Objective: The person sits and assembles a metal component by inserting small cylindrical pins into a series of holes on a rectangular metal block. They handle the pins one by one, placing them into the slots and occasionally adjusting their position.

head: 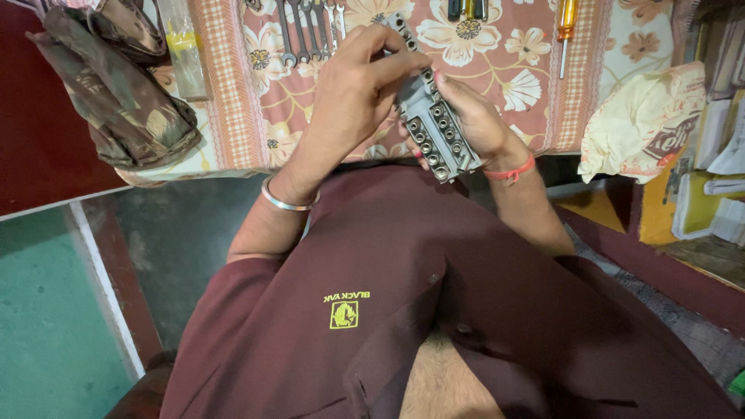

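I hold a grey plastic rack of small metal sockets [431,124] in front of my chest, above the table's near edge. My right hand [477,116] cradles the rack from below and from the right, with a red thread on the wrist. My left hand [353,85] reaches over from the left, and its fingertips pinch the rack's top end, near its upper sockets. A silver bangle sits on my left wrist. The sockets stand in two rows with their open ends facing up.
A floral cloth [481,62] covers the table. On it lie several spanners [310,31], a yellow-handled screwdriver [566,31] and dark tools at the top edge. A camouflage bag [116,93] sits left, a crumpled cream bag [644,124] right, stacked papers at far right.
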